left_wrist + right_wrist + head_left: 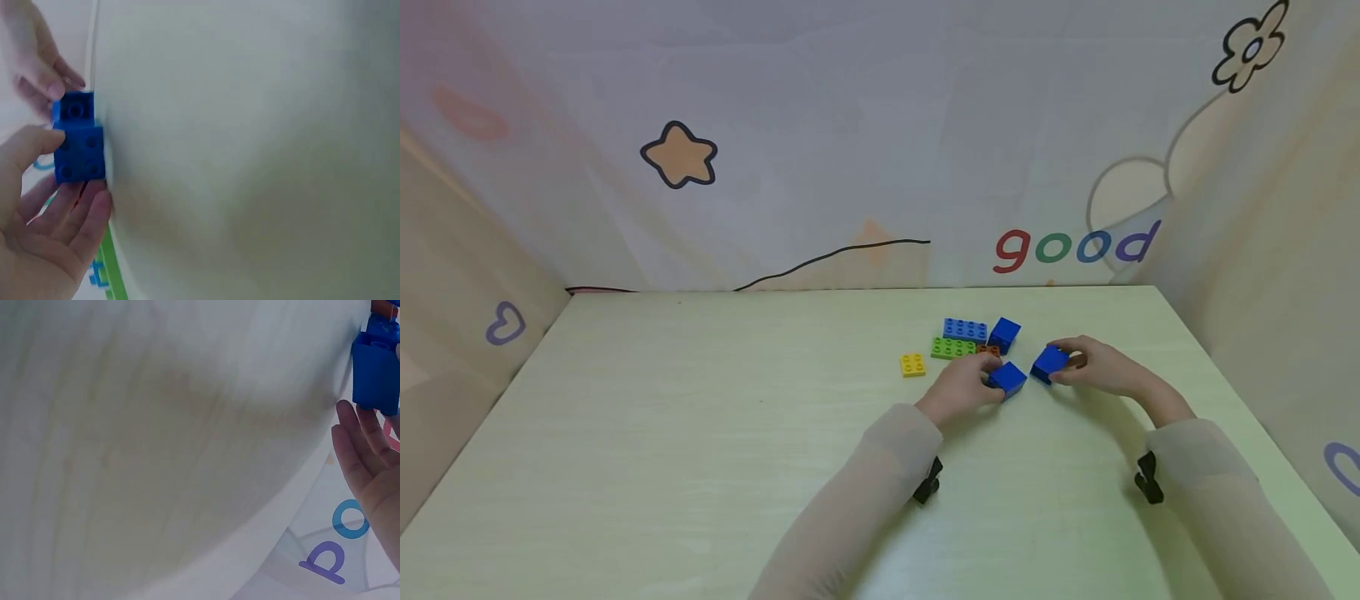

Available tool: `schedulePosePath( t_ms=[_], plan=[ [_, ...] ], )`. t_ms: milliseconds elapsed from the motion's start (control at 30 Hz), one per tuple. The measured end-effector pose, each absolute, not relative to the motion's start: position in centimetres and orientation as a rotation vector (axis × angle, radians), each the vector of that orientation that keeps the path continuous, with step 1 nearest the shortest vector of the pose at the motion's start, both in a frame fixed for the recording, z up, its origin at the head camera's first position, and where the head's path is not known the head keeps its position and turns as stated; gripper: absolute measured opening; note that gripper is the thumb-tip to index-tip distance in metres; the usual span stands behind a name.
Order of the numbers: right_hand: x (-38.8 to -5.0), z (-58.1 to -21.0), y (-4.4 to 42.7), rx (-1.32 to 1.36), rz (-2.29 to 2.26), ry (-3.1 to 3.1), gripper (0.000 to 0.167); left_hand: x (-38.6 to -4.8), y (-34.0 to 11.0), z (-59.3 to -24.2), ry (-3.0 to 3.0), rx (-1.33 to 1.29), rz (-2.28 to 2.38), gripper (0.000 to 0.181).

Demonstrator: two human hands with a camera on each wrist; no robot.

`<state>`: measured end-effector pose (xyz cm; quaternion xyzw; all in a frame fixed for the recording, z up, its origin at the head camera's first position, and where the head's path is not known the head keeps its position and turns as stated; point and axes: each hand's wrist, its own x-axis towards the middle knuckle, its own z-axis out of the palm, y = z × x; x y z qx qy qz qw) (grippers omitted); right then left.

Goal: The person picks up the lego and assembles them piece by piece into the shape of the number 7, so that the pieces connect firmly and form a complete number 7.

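My left hand (961, 389) pinches a blue toy building brick (1008, 380) between thumb and fingers. In the left wrist view this blue brick (80, 153) turns its studded face to the camera. My right hand (1099, 365) grips a second blue brick (1049, 363) just to the right. The hollow, tube side of that second brick (75, 107) shows in the left wrist view. A small gap parts the two bricks in the head view. In the right wrist view, the right hand's fingers (369, 447) lie along the second brick (376, 375).
Behind the left hand lie a lighter blue brick (966, 329), a green brick (952, 347) and a partly hidden orange-brown brick (989, 351). Another dark blue brick (1004, 334) stands beside them. A yellow brick (913, 365) lies left on the pale table (662, 433). Printed cloth (820, 150) hangs behind.
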<state>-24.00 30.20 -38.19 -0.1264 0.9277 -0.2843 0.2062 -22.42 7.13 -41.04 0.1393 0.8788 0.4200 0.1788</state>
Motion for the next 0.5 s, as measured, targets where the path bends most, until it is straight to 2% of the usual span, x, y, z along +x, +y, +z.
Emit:
schedulePosePath(
  t_ms=[367, 500],
  plan=[
    [-23.9, -38.5, 30.2, -0.383, -0.857, 2.578, 0.062, -22.7, 6.0, -41.0, 2.481, 0.451, 1.101, 0.052],
    [-23.9, -38.4, 30.0, -0.356, -0.876, 2.584, 0.06, -22.6, 6.0, -41.0, 2.52, 0.444, 1.07, 0.047]
  ],
)
